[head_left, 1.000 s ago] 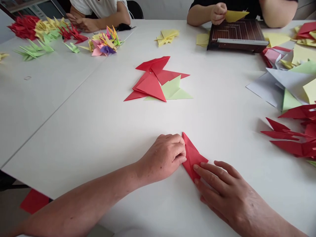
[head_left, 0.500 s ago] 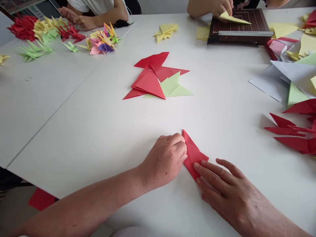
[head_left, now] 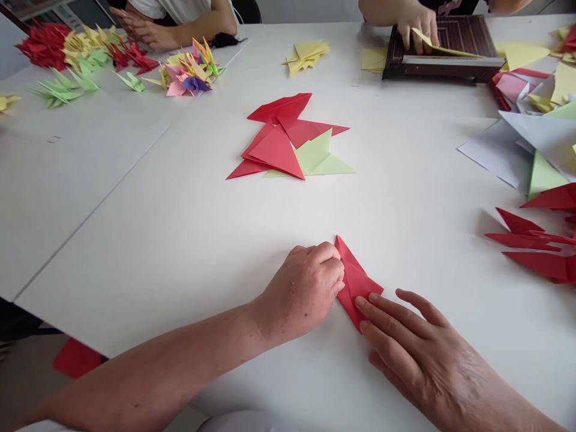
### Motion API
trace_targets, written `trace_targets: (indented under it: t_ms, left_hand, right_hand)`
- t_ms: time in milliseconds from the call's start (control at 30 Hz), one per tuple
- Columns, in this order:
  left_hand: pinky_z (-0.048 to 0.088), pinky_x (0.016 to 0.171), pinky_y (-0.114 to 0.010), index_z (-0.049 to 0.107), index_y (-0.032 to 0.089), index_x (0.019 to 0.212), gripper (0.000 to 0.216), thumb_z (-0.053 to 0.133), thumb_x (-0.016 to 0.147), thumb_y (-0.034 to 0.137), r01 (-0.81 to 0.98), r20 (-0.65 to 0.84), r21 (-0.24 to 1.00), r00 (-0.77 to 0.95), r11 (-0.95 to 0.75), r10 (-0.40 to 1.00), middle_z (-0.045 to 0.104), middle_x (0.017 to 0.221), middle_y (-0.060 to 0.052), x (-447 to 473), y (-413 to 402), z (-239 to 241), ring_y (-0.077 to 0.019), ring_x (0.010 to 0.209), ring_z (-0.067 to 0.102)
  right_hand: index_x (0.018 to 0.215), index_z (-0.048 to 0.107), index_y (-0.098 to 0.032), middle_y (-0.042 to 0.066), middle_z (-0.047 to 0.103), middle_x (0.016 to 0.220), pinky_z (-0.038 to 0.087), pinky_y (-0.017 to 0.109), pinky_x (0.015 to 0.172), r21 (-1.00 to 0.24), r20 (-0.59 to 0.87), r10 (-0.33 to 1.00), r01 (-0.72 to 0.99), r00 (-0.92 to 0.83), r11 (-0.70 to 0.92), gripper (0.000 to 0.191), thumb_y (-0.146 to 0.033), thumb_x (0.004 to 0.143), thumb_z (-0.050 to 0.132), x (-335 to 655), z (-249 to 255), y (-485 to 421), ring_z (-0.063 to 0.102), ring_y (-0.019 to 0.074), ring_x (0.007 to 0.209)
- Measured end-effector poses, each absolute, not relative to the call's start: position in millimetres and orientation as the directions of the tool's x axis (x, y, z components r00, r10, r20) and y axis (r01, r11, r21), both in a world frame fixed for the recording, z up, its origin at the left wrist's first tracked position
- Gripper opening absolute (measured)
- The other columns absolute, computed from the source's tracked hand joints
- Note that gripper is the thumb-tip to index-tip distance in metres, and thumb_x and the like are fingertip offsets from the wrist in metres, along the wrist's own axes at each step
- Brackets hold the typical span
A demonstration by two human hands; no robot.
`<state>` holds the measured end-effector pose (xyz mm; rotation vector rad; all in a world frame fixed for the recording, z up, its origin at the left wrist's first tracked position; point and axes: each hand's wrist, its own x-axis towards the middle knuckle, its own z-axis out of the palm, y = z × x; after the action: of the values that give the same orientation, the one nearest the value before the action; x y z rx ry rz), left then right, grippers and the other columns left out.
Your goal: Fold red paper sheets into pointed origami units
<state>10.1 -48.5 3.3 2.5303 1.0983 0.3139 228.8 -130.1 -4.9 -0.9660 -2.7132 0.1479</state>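
Note:
A folded sheet of red origami paper (head_left: pixel 353 279) lies on the white table in front of me, with its narrow tip pointing away. My left hand (head_left: pixel 306 288) is closed at the paper's left edge, its curled fingers pressing there; the fingertips are partly hidden. My right hand (head_left: pixel 418 348) rests with fingers stretched out, the fingertips touching the lower right part of the paper. Beyond my hands lie folded red paper pieces (head_left: pixel 276 151) in a loose overlapping pile, with a light green folded piece (head_left: pixel 315 157) partly under them.
Folded red pieces (head_left: pixel 535 237) and white sheets (head_left: pixel 495 150) lie at the right. Across the table, a person's hand (head_left: pixel 416 27) is on a dark paper cutter (head_left: pixel 450 42) with yellow paper. Colourful paper cranes (head_left: pixel 191 72) sit at the far left, near another person's hands (head_left: pixel 153 33).
My hands and the red paper keep nearly the same pose, and the view shifts slightly. At the cutter, the other person's hand has lowered onto the board with the yellow paper.

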Motion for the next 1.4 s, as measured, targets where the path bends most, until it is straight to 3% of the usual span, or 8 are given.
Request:
trace_targets:
  t_ms: [167, 433, 633, 1133, 1400]
  left_hand:
    - [0.045, 0.071, -0.030, 0.050, 0.015, 0.068, 0.022, 0.042, 0.088, 0.011, 0.658, 0.065, 0.401, 0.674, -0.638, 0.736, 0.053, 0.080, -0.001, 10, -48, 3, -0.0106, 0.068, 0.052]
    - [0.043, 0.072, -0.030, 0.049, 0.016, 0.070, 0.019, 0.044, 0.088, 0.010, 0.654, 0.061, 0.427, 0.668, -0.624, 0.742, 0.053, 0.081, -0.001, 9, -49, 1, -0.0116, 0.070, 0.052]
    - [0.042, 0.078, -0.033, 0.053, 0.018, 0.087, 0.005, 0.052, 0.087, 0.013, 0.679, 0.056, 0.455, 0.623, -0.576, 0.780, 0.053, 0.089, -0.001, 6, -48, -3, -0.0146, 0.080, 0.051]
    - [0.040, 0.081, -0.033, 0.059, 0.023, 0.096, 0.026, 0.043, 0.085, 0.005, 0.715, 0.077, 0.433, 0.578, -0.549, 0.813, 0.051, 0.090, -0.001, 12, -52, -4, -0.0141, 0.081, 0.050]
    - [0.040, 0.080, -0.036, 0.059, 0.024, 0.095, 0.027, 0.041, 0.085, 0.007, 0.771, 0.103, 0.399, 0.500, -0.496, 0.860, 0.051, 0.089, -0.002, 19, -56, -3, -0.0171, 0.084, 0.053]
  right_hand:
    - [0.137, 0.048, -0.014, 0.010, 0.058, 0.132, 0.040, 0.051, 0.100, -0.187, 0.209, 0.648, 0.620, -0.733, 0.762, 0.046, -0.017, 0.091, 0.050, 223, -6, -127, 0.052, 0.0282, 0.118]
    - [0.127, 0.059, -0.015, 0.010, 0.063, 0.121, 0.046, 0.048, 0.096, -0.257, 0.231, 0.690, 0.640, -0.686, 0.724, 0.037, -0.021, 0.091, 0.051, 215, -2, -124, 0.056, 0.0262, 0.107]
    - [0.123, 0.061, -0.015, 0.009, 0.064, 0.120, 0.046, 0.049, 0.095, -0.242, 0.247, 0.679, 0.634, -0.692, 0.734, 0.035, -0.020, 0.090, 0.052, 214, -1, -124, 0.056, 0.0264, 0.106]
    - [0.129, 0.055, -0.016, 0.010, 0.059, 0.125, 0.043, 0.049, 0.099, -0.278, 0.195, 0.712, 0.659, -0.674, 0.699, 0.042, -0.026, 0.088, 0.057, 215, -1, -128, 0.054, 0.0255, 0.107]
    - [0.125, 0.057, -0.016, 0.013, 0.060, 0.117, 0.047, 0.048, 0.090, -0.212, 0.192, 0.739, 0.708, -0.646, 0.674, 0.044, -0.038, 0.086, 0.060, 202, 4, -135, 0.056, 0.0257, 0.097]
